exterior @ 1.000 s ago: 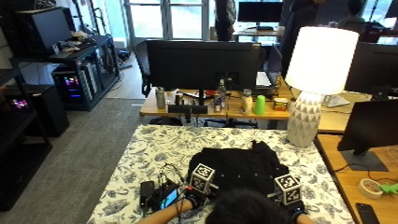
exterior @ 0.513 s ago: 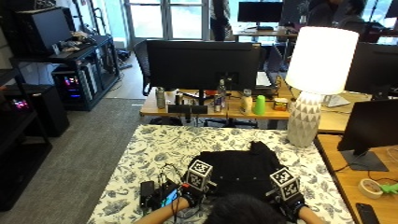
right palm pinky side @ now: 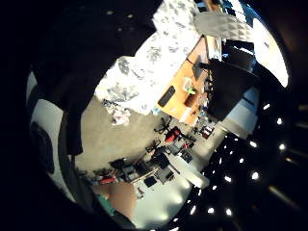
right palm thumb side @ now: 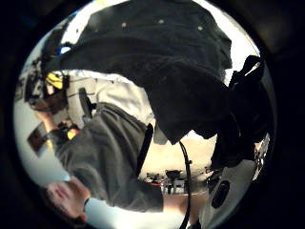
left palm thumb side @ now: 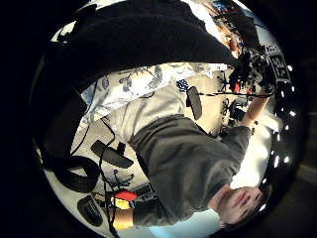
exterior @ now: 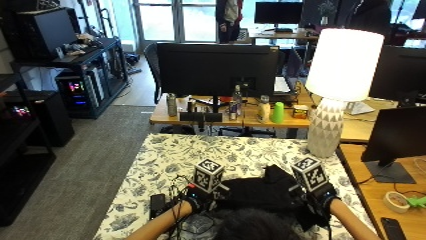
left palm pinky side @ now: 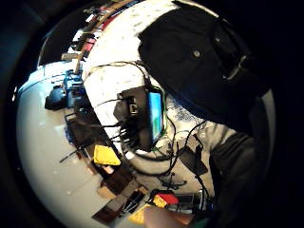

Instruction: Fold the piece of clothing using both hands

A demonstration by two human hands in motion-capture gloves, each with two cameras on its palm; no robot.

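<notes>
The piece of clothing [exterior: 256, 192] is plain black and lies on a tablecloth [exterior: 173, 155] printed white with a dark blue-grey floral pattern. Both gloves are black. The lamp [exterior: 336, 90] nearby has a white shade above a white base with a faceted diamond pattern.

The person's head [exterior: 249, 225] hides the near part of the black garment [exterior: 256, 192]. Both hands' fingers lie under marker cubes and cloth, so neither grip can be read. The table [exterior: 166, 165] runs off the lower edge.
</notes>
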